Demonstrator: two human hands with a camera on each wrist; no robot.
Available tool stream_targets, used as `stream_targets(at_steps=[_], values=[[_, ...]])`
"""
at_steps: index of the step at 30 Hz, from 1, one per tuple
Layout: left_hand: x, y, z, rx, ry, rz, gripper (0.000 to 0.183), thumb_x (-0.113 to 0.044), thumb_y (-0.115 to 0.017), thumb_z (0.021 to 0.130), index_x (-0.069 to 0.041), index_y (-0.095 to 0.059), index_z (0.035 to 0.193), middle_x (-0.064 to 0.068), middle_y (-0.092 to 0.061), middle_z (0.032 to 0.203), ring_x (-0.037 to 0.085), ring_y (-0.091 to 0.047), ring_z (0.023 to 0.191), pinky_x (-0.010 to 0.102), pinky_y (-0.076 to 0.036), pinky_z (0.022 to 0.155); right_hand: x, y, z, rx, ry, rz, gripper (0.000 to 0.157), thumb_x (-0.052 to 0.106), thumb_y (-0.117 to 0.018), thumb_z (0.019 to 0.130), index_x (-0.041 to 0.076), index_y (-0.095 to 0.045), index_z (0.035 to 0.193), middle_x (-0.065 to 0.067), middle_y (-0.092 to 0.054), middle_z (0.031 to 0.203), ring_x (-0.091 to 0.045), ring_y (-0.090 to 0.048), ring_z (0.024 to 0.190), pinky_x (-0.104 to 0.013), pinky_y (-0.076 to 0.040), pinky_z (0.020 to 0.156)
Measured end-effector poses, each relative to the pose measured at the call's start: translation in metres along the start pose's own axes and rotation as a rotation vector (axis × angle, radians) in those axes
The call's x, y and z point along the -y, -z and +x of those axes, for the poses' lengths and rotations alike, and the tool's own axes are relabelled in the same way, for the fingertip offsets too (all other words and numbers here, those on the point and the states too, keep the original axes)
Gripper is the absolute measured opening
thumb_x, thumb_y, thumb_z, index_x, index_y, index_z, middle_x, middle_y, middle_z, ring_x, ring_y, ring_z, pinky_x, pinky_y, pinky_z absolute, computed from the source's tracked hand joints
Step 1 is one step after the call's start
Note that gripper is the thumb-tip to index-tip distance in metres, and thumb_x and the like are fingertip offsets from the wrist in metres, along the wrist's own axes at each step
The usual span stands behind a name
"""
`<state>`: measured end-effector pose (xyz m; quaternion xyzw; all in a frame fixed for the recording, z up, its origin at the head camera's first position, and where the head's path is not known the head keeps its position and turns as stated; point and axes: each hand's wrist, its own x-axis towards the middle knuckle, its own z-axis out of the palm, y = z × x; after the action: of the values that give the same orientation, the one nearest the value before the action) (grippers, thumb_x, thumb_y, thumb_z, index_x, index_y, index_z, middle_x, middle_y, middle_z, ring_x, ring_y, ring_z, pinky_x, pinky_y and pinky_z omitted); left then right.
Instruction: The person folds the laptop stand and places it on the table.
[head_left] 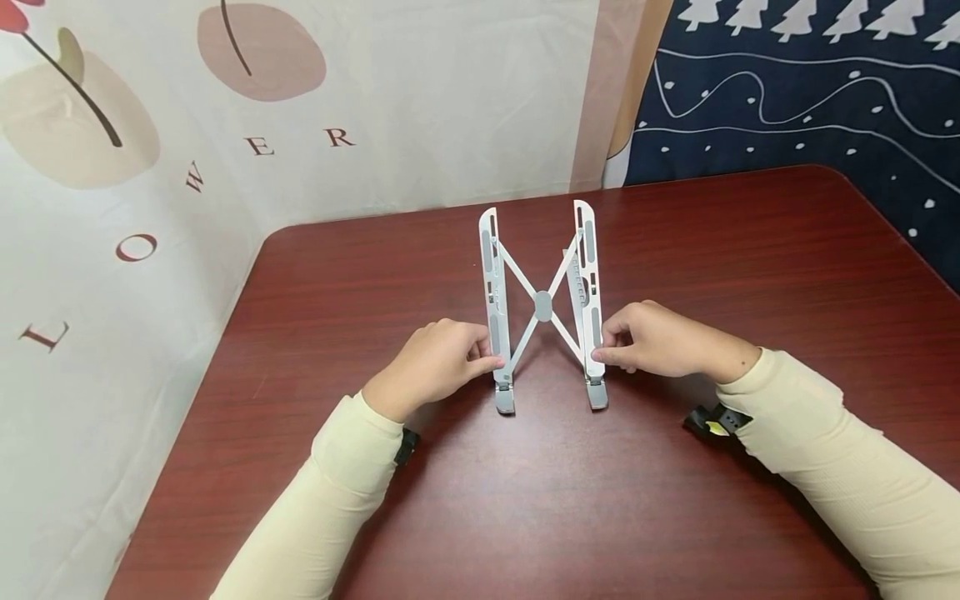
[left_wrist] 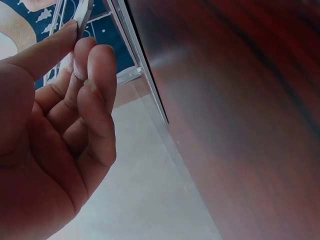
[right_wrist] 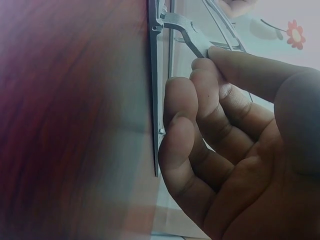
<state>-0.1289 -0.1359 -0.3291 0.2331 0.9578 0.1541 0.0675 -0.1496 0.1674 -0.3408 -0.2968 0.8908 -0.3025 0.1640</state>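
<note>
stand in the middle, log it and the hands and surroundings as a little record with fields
Stand: white and grey, two side rails joined by crossing bars, on the table
Left hand: pinches the left rail near its lower end
Right hand: pinches the right rail near its lower end
Table color: dark reddish brown
Sleeves: pale yellow
Backdrop: pale cloth with letters; dark blue cloth with white trees

Pale yellow sleeves end in folded cuffs beside black straps.
</note>
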Motion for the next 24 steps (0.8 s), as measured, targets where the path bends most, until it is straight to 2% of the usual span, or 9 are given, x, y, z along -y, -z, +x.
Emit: stream_targets(at_steps=[24], values=[[-0.0027, -0.0011, 0.0000, 0.002, -0.005, -0.001, 0.022, -0.037, -0.075, 0.089, -0.024, -0.065, 0.075, -0.013, -0.060, 0.062, 0.008, -0.051, 0.059, 0.030, -0.042, 0.059, 0.0025, -0.0036, 0.0007, -0.017, 0.014, -0.008, 0.030, 0.015, -0.072, 0.091, 0.014, -0.062, 0.063, 0.011, -0.050, 0.051, -0.005, -0.047, 0.051, -0.023, -0.036, 0.053]])
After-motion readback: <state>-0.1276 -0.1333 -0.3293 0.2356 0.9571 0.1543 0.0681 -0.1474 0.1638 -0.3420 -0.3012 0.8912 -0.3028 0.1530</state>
